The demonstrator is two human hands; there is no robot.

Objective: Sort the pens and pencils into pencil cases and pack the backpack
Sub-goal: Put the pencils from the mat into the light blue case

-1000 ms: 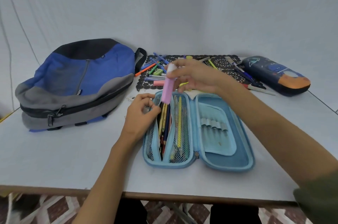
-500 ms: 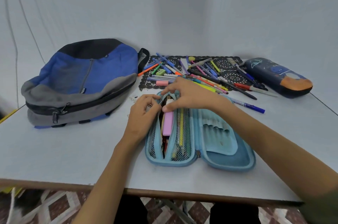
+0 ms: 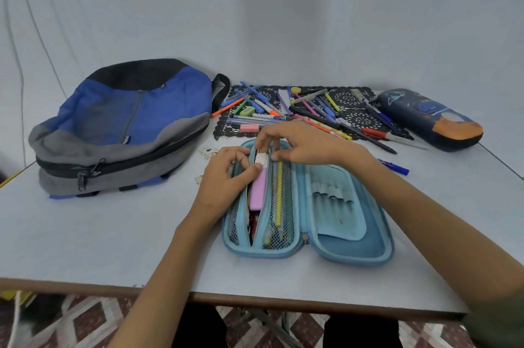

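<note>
An open light-blue pencil case [image 3: 351, 251] lies flat in front of me, its left half a mesh pocket with several pencils. A pink highlighter [image 3: 258, 191] with a white cap lies in that pocket's opening. My left hand [image 3: 224, 180] holds the pocket's left edge, thumb pressed on the highlighter's top. My right hand [image 3: 300, 143] pinches the pocket's top edge beside the white cap. Loose pens and pencils [image 3: 309, 113] lie on a black lace mat [image 3: 358, 117] behind. A blue and grey backpack [image 3: 122, 126] lies zipped at the left.
A dark navy pencil case [image 3: 428, 120] with an orange end lies at the back right. A blue pen [image 3: 394, 167] lies alone right of my right wrist. A pink eraser [image 3: 249, 128] and a green eraser [image 3: 247, 111] lie on the mat. The table's front edge [image 3: 283, 301] is near.
My right hand brought the pink highlighter down from above the case into the mesh pocket. It now lies deeper, and my left thumb has moved onto it.
</note>
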